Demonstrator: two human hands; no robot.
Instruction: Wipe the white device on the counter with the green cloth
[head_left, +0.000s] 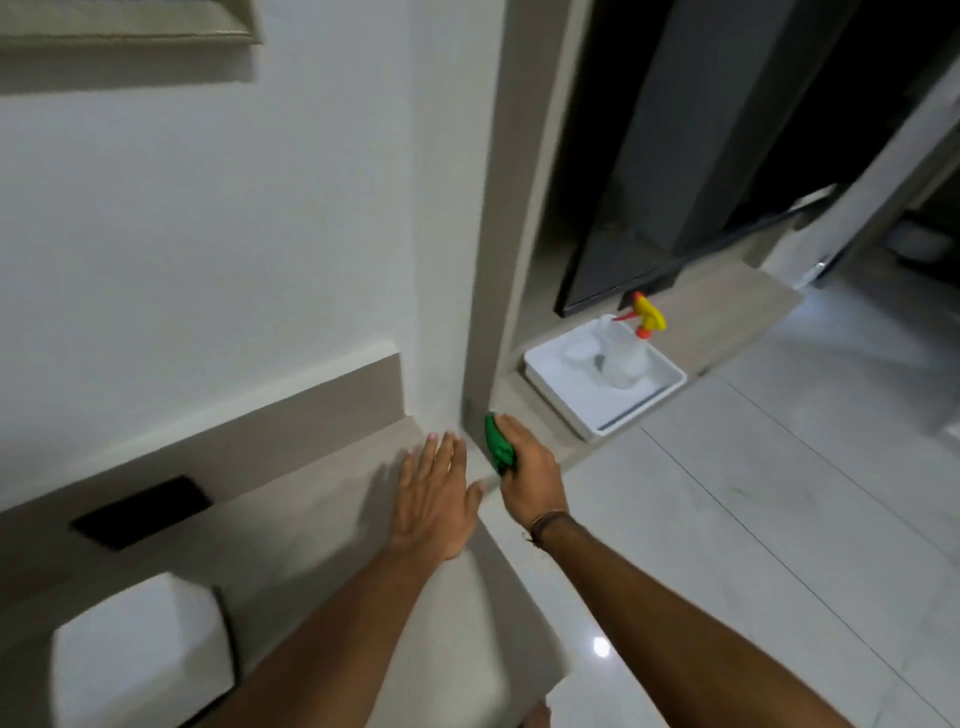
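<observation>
The white device (140, 654) sits on the beige counter (322, 519) at the lower left, blurred, with nothing touching it. My left hand (434, 493) lies flat and open on the counter near its right corner, well to the right of the device. My right hand (527, 467) hangs just past the counter's end, shut on the bunched green cloth (500, 442), which sticks out toward the wall corner. A dark band circles my right wrist.
A black rectangular panel (143, 512) is set in the counter's back edge. On a lower ledge to the right stands a white tray (644, 400) holding a clear spray bottle (623, 358) with a yellow and red trigger. A dark screen (649, 260) leans behind it. Glossy tiled floor (753, 519) lies right.
</observation>
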